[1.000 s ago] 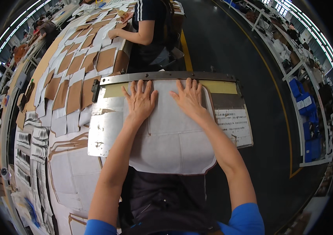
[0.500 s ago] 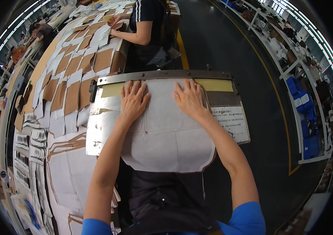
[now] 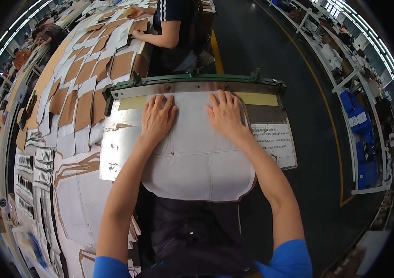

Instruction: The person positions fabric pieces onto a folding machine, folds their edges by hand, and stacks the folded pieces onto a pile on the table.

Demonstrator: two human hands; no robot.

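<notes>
Under both palms lies a pale grey sewn panel [image 3: 192,171] with a brown edge and visible seam lines. It rests on a metal machine bed [image 3: 118,134], its near rounded end hanging past the bed towards me. My left hand [image 3: 158,118] presses flat on the panel's left side, fingers a little apart. On the right side my right hand [image 3: 226,113] lies the same way. Just beyond the fingertips, a steel bar [image 3: 187,86] with a green frame [image 3: 155,82] spans the bed. The panel's far edge meets this bar; whether it passes beneath is unclear.
Left of me, a long table [image 3: 79,160] carries rows of brown and white pieces [image 3: 84,109], strips and more panels [image 3: 74,204]. A co-worker [image 3: 171,34] stands at it ahead. Shelves with blue bins [image 3: 359,120] line the right, across a dark aisle [image 3: 271,46].
The green frame and its fittings now show along the bar's far side, where mostly bare steel showed before. My hands stay flat on the panel, almost unmoved. The co-worker's hands have shifted slightly.
</notes>
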